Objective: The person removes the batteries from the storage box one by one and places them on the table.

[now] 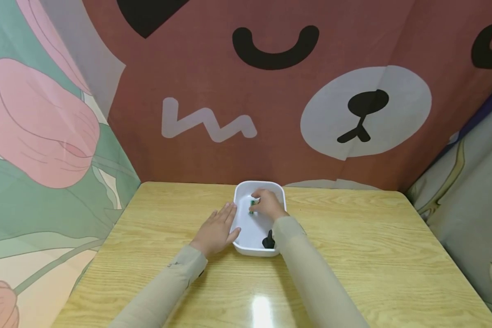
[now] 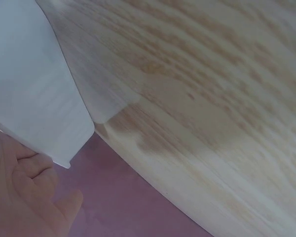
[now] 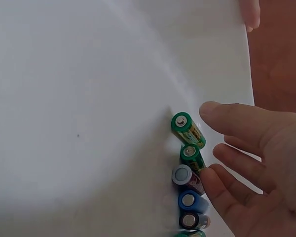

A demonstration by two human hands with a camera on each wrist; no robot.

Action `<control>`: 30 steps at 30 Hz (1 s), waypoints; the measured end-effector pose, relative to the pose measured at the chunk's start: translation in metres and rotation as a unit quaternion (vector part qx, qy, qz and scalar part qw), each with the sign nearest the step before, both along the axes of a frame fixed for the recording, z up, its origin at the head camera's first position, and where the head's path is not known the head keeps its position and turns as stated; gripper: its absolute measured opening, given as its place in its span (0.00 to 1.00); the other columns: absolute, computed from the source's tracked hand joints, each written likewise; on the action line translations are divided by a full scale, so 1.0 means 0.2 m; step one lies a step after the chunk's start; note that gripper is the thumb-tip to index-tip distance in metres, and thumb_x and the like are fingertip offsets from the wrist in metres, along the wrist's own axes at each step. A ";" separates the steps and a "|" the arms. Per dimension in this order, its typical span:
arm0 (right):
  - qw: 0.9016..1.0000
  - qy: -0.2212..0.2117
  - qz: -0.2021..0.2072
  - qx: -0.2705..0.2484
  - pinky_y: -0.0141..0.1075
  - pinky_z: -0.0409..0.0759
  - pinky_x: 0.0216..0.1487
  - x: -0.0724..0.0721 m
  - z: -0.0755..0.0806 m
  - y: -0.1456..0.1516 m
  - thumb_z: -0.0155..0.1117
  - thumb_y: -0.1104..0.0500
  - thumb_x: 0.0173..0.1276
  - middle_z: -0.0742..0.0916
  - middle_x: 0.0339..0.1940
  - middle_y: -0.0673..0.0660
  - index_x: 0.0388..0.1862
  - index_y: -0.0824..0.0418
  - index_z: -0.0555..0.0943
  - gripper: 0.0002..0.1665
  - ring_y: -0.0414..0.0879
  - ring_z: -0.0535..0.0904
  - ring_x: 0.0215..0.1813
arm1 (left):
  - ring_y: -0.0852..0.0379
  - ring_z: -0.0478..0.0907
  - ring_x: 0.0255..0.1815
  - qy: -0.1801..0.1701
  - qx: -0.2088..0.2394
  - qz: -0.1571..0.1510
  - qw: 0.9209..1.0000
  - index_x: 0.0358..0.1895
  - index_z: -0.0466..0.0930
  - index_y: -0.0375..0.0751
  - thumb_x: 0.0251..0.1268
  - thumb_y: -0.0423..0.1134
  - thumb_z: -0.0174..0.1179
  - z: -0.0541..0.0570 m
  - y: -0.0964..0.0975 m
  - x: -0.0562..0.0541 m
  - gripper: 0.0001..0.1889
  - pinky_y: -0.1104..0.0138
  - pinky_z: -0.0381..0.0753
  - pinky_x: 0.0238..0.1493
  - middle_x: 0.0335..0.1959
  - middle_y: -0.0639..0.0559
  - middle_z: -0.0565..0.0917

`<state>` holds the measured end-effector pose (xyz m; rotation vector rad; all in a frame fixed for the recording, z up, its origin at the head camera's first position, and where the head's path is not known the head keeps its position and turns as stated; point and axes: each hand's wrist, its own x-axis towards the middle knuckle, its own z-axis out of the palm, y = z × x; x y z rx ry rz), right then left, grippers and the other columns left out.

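A white tray (image 1: 250,251) stands on the wooden table. Inside it, several batteries lie side by side in a row: a green battery (image 3: 190,132), a smaller green one (image 3: 192,157), a silver-ended one (image 3: 185,177), a blue one (image 3: 193,201) and others below. My right hand (image 1: 269,205) reaches into the tray over the row. Its thumb is beside the top green battery and its fingertips are at the row's side, with no battery gripped. Against the tray's left rim rests my left hand (image 1: 215,230), fingers extended.
A black object (image 1: 268,240) lies in the tray's near right corner, partly hidden by the right sleeve; its kind is unclear. The wooden table (image 1: 373,246) extends to both sides. A cloth with a printed bear (image 1: 279,136) hangs behind its far edge.
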<state>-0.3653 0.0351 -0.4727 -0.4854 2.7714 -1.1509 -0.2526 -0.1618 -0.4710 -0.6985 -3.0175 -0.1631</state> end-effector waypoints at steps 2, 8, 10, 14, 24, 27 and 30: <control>1.000 0.001 0.011 0.008 0.47 0.81 0.59 0.00 0.00 0.00 0.78 0.66 0.57 0.87 0.54 0.66 0.57 0.72 0.82 0.28 0.58 0.84 0.54 | 0.45 0.50 0.82 -0.001 0.000 0.001 1.000 0.80 0.52 0.30 0.81 0.57 0.40 0.00 0.00 0.00 0.38 0.47 0.56 0.78 0.81 0.39 0.55; 0.999 0.006 0.023 0.035 0.47 0.76 0.66 -0.01 -0.01 -0.01 0.80 0.66 0.55 0.86 0.56 0.67 0.57 0.73 0.82 0.30 0.59 0.81 0.60 | 0.46 0.51 0.82 -0.001 -0.002 0.001 1.000 0.80 0.52 0.31 0.81 0.57 0.40 0.00 0.00 0.00 0.38 0.48 0.56 0.78 0.81 0.39 0.55; 0.998 0.013 0.024 0.049 0.47 0.76 0.66 -0.02 -0.02 -0.01 0.81 0.65 0.54 0.86 0.56 0.66 0.57 0.72 0.83 0.31 0.58 0.81 0.60 | 0.46 0.51 0.82 0.002 -0.002 0.000 1.000 0.80 0.52 0.30 0.81 0.57 0.41 0.00 0.00 0.00 0.38 0.48 0.57 0.78 0.81 0.39 0.56; 0.997 0.007 0.018 0.075 0.50 0.74 0.67 -0.02 -0.02 -0.02 0.81 0.63 0.53 0.87 0.56 0.63 0.58 0.69 0.83 0.31 0.61 0.78 0.61 | 0.46 0.51 0.82 0.006 -0.008 -0.001 1.000 0.80 0.52 0.30 0.81 0.58 0.40 -0.01 -0.01 -0.01 0.39 0.48 0.57 0.77 0.81 0.39 0.56; 0.993 -0.001 0.020 0.113 0.53 0.74 0.66 -0.03 -0.04 -0.02 0.80 0.62 0.56 0.87 0.55 0.60 0.59 0.66 0.84 0.30 0.59 0.76 0.60 | 0.45 0.51 0.82 0.004 -0.001 -0.002 1.000 0.80 0.52 0.30 0.81 0.57 0.40 -0.02 -0.01 -0.01 0.38 0.48 0.56 0.78 0.81 0.39 0.56; 0.993 -0.001 0.018 0.112 0.53 0.73 0.67 -0.03 -0.04 -0.02 0.80 0.61 0.56 0.86 0.56 0.60 0.58 0.66 0.84 0.30 0.59 0.75 0.61 | 0.45 0.50 0.82 0.003 0.000 -0.002 1.000 0.80 0.52 0.31 0.81 0.57 0.40 -0.02 -0.01 -0.02 0.38 0.48 0.56 0.78 0.81 0.39 0.55; 0.993 -0.002 0.019 0.113 0.54 0.72 0.68 -0.03 -0.04 -0.02 0.80 0.61 0.56 0.86 0.58 0.61 0.58 0.67 0.84 0.30 0.60 0.75 0.62 | 0.46 0.50 0.82 0.003 -0.002 -0.001 1.000 0.80 0.52 0.31 0.81 0.58 0.39 -0.03 -0.01 -0.02 0.38 0.48 0.56 0.78 0.81 0.39 0.55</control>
